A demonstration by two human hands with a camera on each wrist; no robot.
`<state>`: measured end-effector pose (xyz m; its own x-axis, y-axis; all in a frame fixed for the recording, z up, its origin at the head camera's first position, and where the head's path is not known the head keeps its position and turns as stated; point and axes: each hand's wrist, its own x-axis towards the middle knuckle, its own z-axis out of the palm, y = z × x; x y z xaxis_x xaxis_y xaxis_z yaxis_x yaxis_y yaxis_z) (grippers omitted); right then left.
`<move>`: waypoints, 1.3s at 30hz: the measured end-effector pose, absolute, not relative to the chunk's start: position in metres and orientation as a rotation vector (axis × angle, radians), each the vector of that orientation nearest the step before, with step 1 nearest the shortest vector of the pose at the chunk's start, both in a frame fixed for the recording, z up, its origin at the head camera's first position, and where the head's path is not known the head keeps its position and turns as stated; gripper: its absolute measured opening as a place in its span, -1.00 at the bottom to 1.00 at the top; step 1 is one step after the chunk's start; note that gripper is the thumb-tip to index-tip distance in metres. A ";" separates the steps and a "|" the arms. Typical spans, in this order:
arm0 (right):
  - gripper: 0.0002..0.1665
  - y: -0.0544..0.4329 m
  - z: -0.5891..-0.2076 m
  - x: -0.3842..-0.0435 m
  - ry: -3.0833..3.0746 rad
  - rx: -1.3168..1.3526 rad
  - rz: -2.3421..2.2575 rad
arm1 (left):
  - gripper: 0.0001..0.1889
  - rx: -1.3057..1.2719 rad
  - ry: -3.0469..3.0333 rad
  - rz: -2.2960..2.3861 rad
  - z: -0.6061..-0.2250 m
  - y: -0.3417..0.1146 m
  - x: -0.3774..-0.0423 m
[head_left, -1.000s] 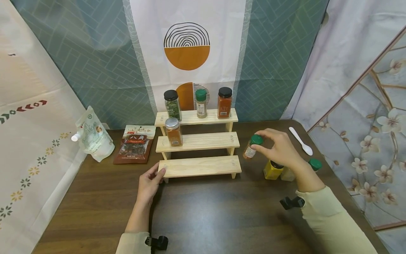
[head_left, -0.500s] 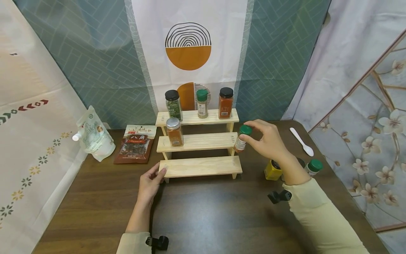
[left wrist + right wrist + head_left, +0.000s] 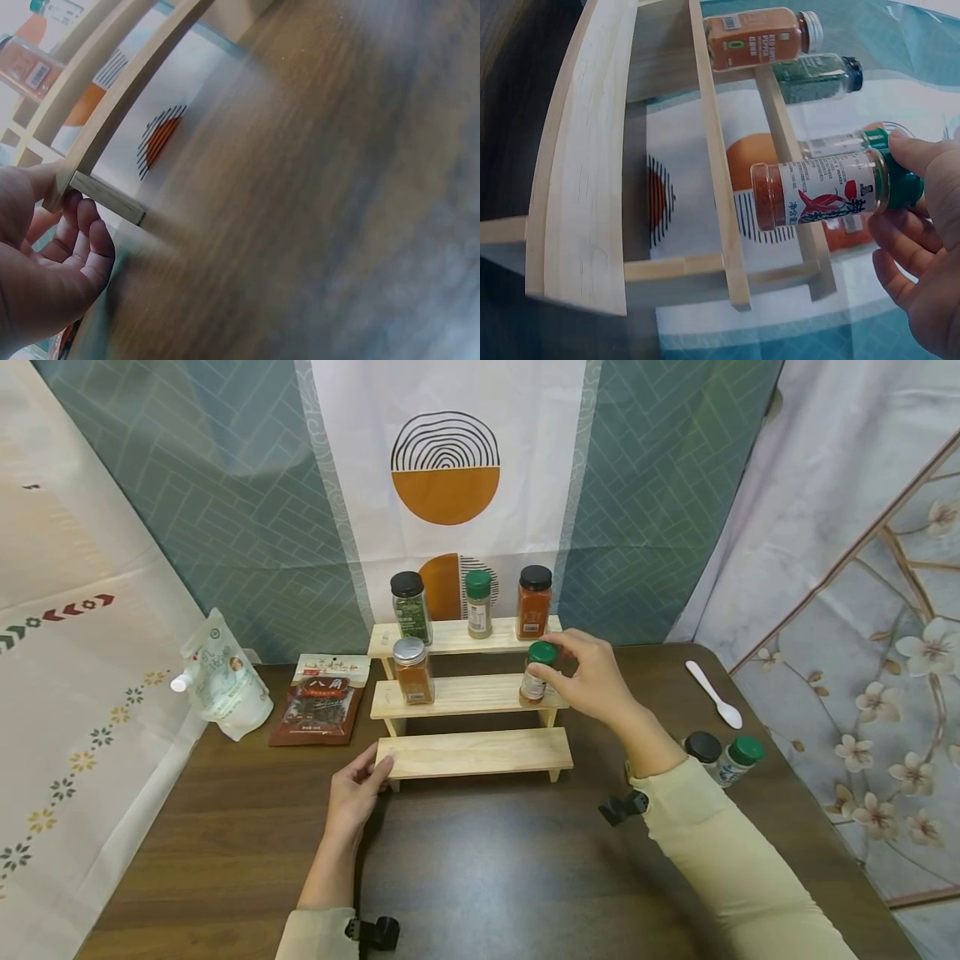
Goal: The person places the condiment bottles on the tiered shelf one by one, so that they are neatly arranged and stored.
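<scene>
My right hand [image 3: 592, 675] pinches the green cap of a small spice jar [image 3: 817, 189], whose label shows a red chili. In the head view that jar is at the right end of the middle tier of a wooden shelf [image 3: 472, 752]; whether its base touches the board I cannot tell. My left hand [image 3: 356, 793] grips the left end of the lowest tier, thumb on top and fingers below. A silver-capped jar [image 3: 413, 672] stands at the middle tier's left. On the top tier are a black-capped green herb jar [image 3: 411, 608], a green-capped jar [image 3: 477, 604] and a black-capped red jar [image 3: 533, 603].
Left of the shelf lie a brown spice packet [image 3: 318, 700] and a white spouted pouch [image 3: 225, 677]. On the right, a black-capped jar [image 3: 702, 748] and a green-capped jar [image 3: 738, 761] stand near a white spoon [image 3: 714, 695]. Curtains hang behind and at both sides.
My right hand has moved the chili jar leftward from beside the shelf to the middle tier's right end. The left hand has stayed on the lowest tier.
</scene>
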<state>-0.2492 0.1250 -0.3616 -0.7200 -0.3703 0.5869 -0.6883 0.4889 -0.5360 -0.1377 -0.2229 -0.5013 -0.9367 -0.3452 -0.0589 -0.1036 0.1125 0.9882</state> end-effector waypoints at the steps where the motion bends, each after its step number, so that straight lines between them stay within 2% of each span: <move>1: -0.54 0.122 -0.362 -0.251 -2.348 0.883 1.104 | -0.50 0.448 -2.197 -1.923 -0.501 -0.223 -0.138; 23: -0.49 0.060 -0.358 -0.266 -2.454 0.951 1.063 | -0.51 0.450 -2.204 -1.941 -0.501 -0.223 -0.138; 39: -0.36 0.052 -0.368 -0.268 -2.491 0.892 1.088 | -0.50 0.461 -2.204 -1.937 -0.503 -0.224 -0.139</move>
<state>-0.2676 0.0524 -0.3678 -0.7704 -0.4267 0.4737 -0.6375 0.5259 -0.5631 -0.1390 -0.2236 -0.5034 -0.9375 -0.3398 -0.0749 -0.1179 0.1076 0.9872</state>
